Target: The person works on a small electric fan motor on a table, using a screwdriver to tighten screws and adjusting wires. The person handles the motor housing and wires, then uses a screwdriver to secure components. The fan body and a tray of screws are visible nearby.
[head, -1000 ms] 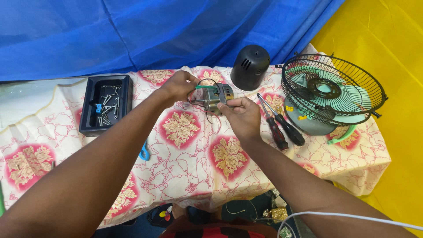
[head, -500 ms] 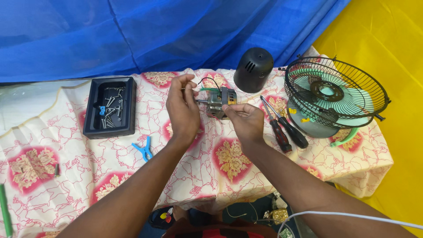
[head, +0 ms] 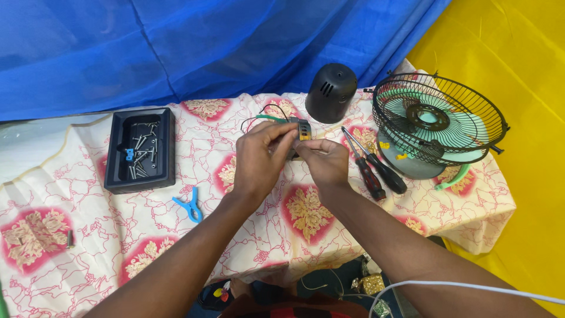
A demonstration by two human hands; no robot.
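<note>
Holding the small fan motor between them, both hands are seen above the middle of the cloth-covered table. The motor, grey with a yellow patch on its casing, is raised off the cloth, just in front of the black domed motor cover. Thin wires, black and green, loop from its left side.

The left hand is closed about the motor's near left side, fingers curled over the top. The right hand is pinched narrowly on the lower right of the motor; much of the casing is hidden by the fingers.

Compared with half a second earlier, the left hand has been brought in closer over the motor, which is now largely covered, and the wires are shown more plainly above the knuckles. The right hand's grip is unchanged.

Two screwdrivers with dark handles are laid just right of the right hand. Beyond them a black wire fan guard with green blades is resting tilted on the table's right end. A blue clip is lying on the cloth left of the left forearm. A black tray holding screws is placed well to the left.
</note>
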